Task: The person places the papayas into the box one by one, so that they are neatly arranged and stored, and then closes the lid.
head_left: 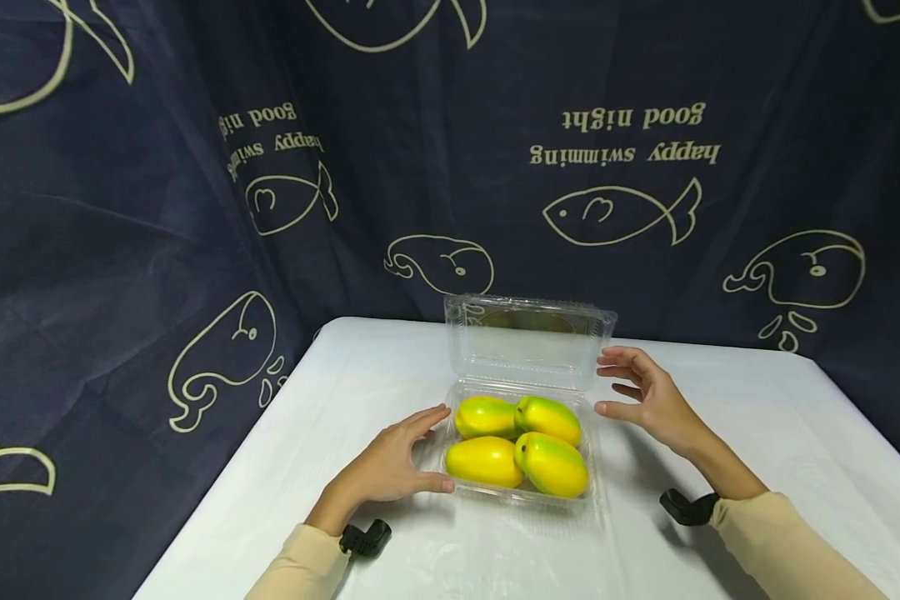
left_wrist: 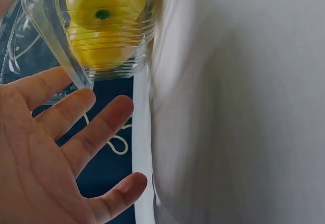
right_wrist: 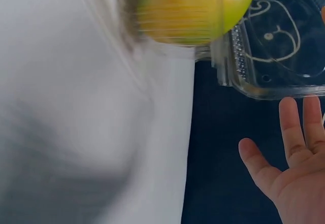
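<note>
A clear plastic clamshell box (head_left: 598, 454) stands on the table with its hinged lid (head_left: 525, 354) raised at the back. Several yellow-green mangoes fill its base, among them a front-left mango (head_left: 483, 462) and a front-right mango (head_left: 552, 465). My left hand (head_left: 392, 463) is at the box's left side, thumb and fingers spread, with fingertips against or very near the rim (left_wrist: 63, 46). On the other side, my right hand (head_left: 648, 400) has its fingers loosely extended by the right edge of the lid (right_wrist: 274, 93); whether they touch it I cannot tell. Neither hand grips anything.
A white cloth covers the table (head_left: 375, 367). Behind it and to the left hangs a dark blue curtain (head_left: 420, 208) with fish and whale drawings. The raised lid stands close to the table's back edge. Each wrist wears a black camera band (head_left: 366, 538).
</note>
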Demonstrator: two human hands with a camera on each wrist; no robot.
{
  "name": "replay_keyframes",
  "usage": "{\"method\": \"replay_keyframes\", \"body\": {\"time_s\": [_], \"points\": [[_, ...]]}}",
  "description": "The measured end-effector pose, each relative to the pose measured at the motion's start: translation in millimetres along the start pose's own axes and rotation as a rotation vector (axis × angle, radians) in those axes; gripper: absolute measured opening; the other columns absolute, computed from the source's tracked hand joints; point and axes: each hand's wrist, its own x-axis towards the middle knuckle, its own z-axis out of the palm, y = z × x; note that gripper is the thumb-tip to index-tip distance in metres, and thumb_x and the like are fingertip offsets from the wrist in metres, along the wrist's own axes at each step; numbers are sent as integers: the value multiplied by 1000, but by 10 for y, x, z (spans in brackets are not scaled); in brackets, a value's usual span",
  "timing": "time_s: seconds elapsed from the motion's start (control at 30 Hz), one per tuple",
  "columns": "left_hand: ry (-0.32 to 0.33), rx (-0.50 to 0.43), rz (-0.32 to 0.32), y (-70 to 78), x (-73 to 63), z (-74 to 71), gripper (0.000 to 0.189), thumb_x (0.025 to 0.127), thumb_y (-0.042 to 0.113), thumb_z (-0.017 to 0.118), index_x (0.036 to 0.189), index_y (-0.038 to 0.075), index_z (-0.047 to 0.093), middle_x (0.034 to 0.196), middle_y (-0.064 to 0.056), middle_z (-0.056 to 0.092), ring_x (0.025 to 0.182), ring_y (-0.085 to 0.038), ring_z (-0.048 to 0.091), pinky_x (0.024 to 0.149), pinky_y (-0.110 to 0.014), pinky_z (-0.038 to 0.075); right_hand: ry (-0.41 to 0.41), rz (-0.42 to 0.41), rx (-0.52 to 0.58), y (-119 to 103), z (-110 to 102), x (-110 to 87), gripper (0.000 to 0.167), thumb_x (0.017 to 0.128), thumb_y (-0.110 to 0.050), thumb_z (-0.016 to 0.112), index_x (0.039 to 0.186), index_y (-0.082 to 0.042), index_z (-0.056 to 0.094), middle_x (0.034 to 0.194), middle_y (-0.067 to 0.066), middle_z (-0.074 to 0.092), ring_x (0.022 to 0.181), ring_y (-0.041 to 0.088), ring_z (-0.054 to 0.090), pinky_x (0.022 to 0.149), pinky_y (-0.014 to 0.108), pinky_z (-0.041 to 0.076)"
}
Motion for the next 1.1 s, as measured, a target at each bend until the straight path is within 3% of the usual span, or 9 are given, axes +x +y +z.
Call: {"method": "replay_keyframes", "body": {"time_s": [0.23,0.43,0.67,0.93,1.1], "points": [[13,-27,-14,15,-10,-6,103,70,54,88,155,28,37,161,5,38,128,-19,58,107,-48,47,-2,-30,7,-89,-2,-10,65,82,2,79,137,1,44,130,0,56,120,12,57,98,18,49],[52,-24,-41,32,-6,-10,102,67,55,89,153,31,39,154,15,43,125,-17,58,103,-48,48,12,-40,15,-102,18,-31,57,81,4,80,129,3,48,127,14,55,118,15,57,98,19,49],[97,-19,-38,41,4,-19,99,66,61,87,149,32,42,146,23,44,124,-11,57,101,-46,49,35,-70,13,-136,54,-62,56,77,7,81,124,5,50,122,17,55,115,19,57,98,18,49],[172,-83,-5,25,46,-34,93,68,58,87,146,42,40,148,18,44,122,-14,59,99,-50,50,60,-88,33,-145,122,-160,54,78,10,79,123,6,48,121,17,54,114,15,57,99,18,49],[221,-121,27,18,83,-69,94,68,50,91,146,44,39,149,18,42,122,-22,60,99,-54,49,63,-106,29,-168,140,-200,55,77,12,78,123,8,48,121,16,54,115,16,56,100,18,48]]}}
